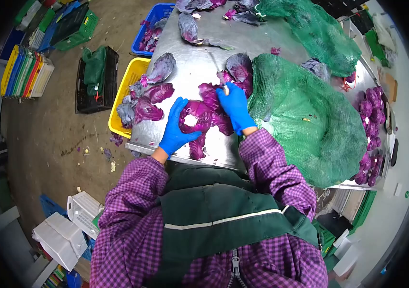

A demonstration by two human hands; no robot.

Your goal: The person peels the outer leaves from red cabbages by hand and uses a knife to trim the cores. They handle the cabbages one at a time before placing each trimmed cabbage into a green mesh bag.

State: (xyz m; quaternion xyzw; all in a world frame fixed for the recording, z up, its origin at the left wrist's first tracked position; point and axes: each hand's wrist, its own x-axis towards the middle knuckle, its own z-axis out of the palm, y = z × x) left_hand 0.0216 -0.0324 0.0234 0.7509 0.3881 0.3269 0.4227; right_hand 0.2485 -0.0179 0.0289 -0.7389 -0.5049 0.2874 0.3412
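A red cabbage head (pixel 192 116) lies on the steel table with its pale cut stem facing up. My left hand (pixel 175 132), in a blue glove, is wrapped round its left and near side. My right hand (pixel 234 106), gloved the same, is closed just to the right of the cabbage. A small pale object (pixel 226 90) pokes out by its thumb; its kind is hidden by the fingers. Loose purple leaves (pixel 222 123) spread beside and under the head. More leaves (pixel 239 68) lie beyond my right hand.
A yellow crate (pixel 126 98) with leaves stands at the table's left edge, a blue crate (pixel 137 42) behind it. Green mesh sacking (pixel 305 120) covers the table's right. Several cabbages (pixel 371 115) line the far right. A black crate (pixel 111 72) sits on the floor.
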